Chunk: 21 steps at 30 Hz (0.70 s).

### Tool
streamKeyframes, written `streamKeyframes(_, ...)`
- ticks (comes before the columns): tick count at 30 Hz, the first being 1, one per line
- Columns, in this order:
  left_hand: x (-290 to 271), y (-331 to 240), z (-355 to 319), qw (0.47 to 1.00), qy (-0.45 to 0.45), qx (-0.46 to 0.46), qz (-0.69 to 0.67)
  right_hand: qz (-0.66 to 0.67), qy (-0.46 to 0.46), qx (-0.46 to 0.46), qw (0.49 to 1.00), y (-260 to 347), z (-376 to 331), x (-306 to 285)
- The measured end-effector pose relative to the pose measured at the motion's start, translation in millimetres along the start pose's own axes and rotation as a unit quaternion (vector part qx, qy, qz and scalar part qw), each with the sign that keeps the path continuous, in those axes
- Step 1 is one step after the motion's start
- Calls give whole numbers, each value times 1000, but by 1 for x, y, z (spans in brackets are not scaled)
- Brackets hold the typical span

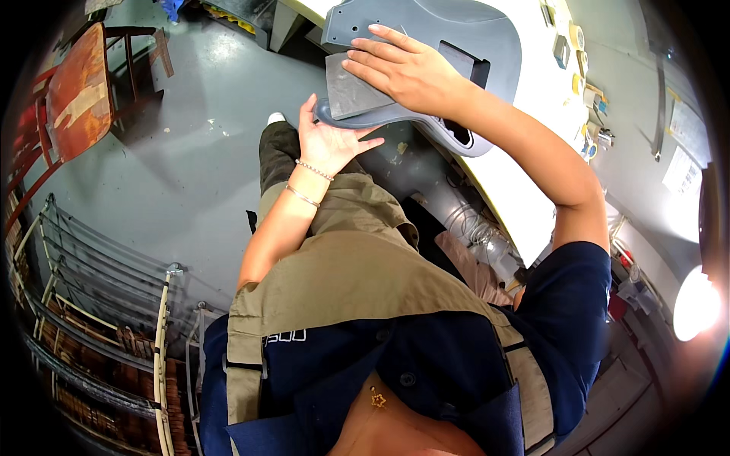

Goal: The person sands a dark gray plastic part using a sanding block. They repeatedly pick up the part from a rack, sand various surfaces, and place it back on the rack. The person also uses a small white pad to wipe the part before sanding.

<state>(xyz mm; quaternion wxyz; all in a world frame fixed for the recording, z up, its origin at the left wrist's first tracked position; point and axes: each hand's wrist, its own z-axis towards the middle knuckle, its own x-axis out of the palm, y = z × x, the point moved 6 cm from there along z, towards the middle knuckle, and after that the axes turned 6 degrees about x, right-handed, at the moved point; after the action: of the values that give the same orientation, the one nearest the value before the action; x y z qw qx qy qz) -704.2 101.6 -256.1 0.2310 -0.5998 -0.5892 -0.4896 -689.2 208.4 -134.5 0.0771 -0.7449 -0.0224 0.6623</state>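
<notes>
A smooth grey electric guitar body (pixel 471 34) with cut-out cavities lies at the bench's edge, one horn jutting toward me over the floor. My right hand (pixel 407 72) rests on its face with fingers stretched to the left, holding a dark grey sheet of sandpaper (pixel 353 87) against it. The thumb and part of the fingers on that hand are hidden. My left hand (pixel 328 144) cups the tip of the horn from the near left, thumb up along its side, palm showing; some fingers are hidden beneath the body.
Rolls of tape (pixel 576 36) and small items line the far right edge of the white bench (pixel 525 205). A worn reddish chair (pixel 80 91) stands at the left. Metal racks (pixel 99 334) fill the lower left. Coiled cable (pixel 479 228) lies under the bench.
</notes>
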Motion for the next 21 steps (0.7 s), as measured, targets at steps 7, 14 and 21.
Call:
streamKeyframes(7,3,-7,1,991,-29,117,62,249,2,313,917,57,-18,6)
streamKeyframes(14,-14,-9,12,993,74,80,48,378,-131,288,870,81,12,-18)
streamKeyframes(21,0,-9,0,990,126,19,-55,205,-71,351,911,88,-54,17)
